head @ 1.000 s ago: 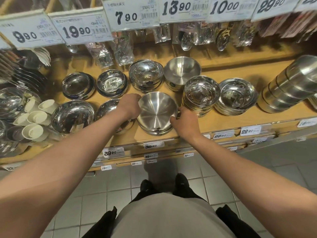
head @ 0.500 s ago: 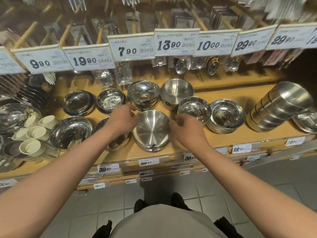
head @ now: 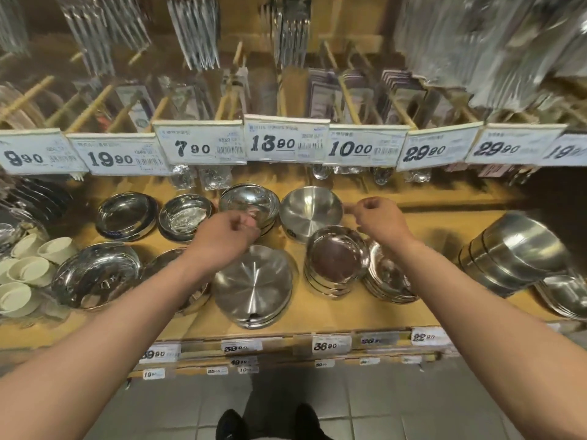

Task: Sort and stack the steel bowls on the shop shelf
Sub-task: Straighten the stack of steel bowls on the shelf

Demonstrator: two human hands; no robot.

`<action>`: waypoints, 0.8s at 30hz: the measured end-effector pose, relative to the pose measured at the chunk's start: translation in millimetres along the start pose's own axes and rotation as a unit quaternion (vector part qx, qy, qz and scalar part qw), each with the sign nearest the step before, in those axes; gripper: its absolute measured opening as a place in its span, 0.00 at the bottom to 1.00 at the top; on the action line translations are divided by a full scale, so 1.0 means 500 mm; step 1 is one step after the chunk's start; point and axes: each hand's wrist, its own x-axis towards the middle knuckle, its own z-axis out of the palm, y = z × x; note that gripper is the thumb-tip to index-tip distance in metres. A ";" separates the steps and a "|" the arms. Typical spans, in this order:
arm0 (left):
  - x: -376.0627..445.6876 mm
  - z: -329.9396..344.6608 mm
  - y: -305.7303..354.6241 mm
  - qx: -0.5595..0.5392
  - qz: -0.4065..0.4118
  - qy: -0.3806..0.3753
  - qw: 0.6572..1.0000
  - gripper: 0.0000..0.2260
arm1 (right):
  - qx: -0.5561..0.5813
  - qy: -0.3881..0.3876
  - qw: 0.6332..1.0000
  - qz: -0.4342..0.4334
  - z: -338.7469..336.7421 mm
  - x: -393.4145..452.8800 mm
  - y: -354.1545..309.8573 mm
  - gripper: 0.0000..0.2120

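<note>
Brushed steel bowl stack [head: 254, 287] at the front of the wooden shelf [head: 422, 227], free of both hands. Left hand [head: 222, 236] just behind that stack's rear left rim, fingers [head: 246, 222] curled, at the front rim of a shiny bowl stack [head: 247, 201]; whether pinching it, cannot tell through blur. Right hand [head: 378, 220] behind and right of the brushed stack, fingers loosely curled on nothing, beside a single brushed bowl [head: 309, 212], above another shiny stack [head: 336, 262].
</note>
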 end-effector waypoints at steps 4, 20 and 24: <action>0.011 0.031 -0.021 -0.016 -0.032 0.013 0.999 0.03 | 0.039 -0.027 0.998 0.051 0.020 0.099 0.032 0.19; 0.035 0.046 -0.087 -0.035 -0.094 0.052 0.994 0.07 | -0.092 -0.060 0.992 0.060 0.078 0.185 0.065 0.09; 0.041 0.047 -0.067 -0.038 -0.084 0.038 0.995 0.05 | 0.060 -0.052 0.990 0.114 0.032 0.168 0.057 0.02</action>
